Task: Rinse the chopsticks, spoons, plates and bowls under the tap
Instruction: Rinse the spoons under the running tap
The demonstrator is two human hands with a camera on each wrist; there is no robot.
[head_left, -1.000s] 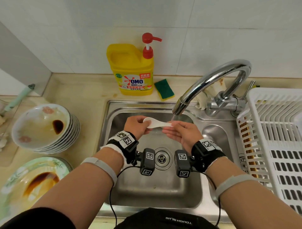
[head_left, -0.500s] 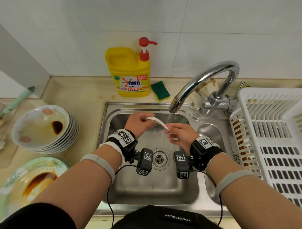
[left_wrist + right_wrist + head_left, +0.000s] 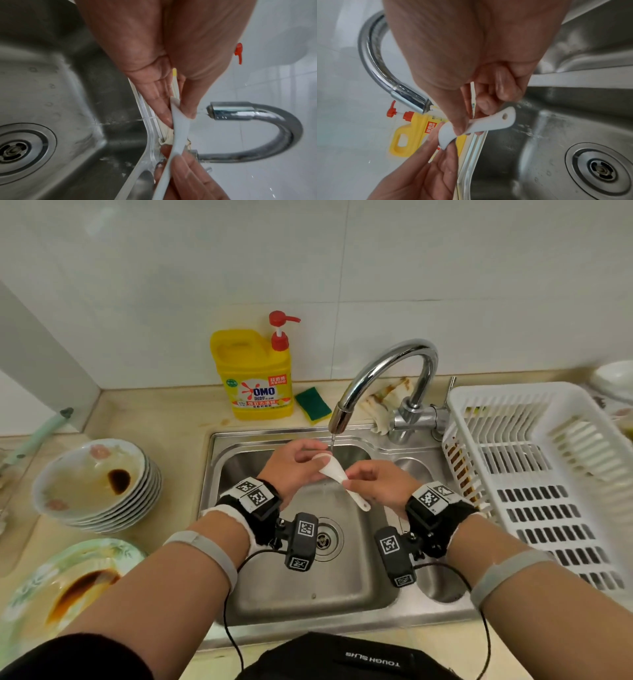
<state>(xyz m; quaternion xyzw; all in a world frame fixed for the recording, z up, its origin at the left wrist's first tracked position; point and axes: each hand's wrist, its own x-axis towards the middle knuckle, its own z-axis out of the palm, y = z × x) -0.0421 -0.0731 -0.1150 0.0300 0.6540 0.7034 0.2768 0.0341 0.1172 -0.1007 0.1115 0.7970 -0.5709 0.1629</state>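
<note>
We hold the white spoon (image 3: pixel 334 475) over the sink (image 3: pixel 342 587), just under the tap (image 3: pixel 383 378) w/ water running. Left hand (image 3: pixel 294 470) fingers pinch its bowl end; right hand (image 3: pixel 380 486) fingers pinch the handle. Dirty bowls (image 3: pixel 99 484) stacked on counter (image 3: pixel 164 422) at left.

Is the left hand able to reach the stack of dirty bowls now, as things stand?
Probably not at once: the left hand is pinching the spoon under the tap. The bowls sit uncovered on the counter to its left, with nothing between.
</note>
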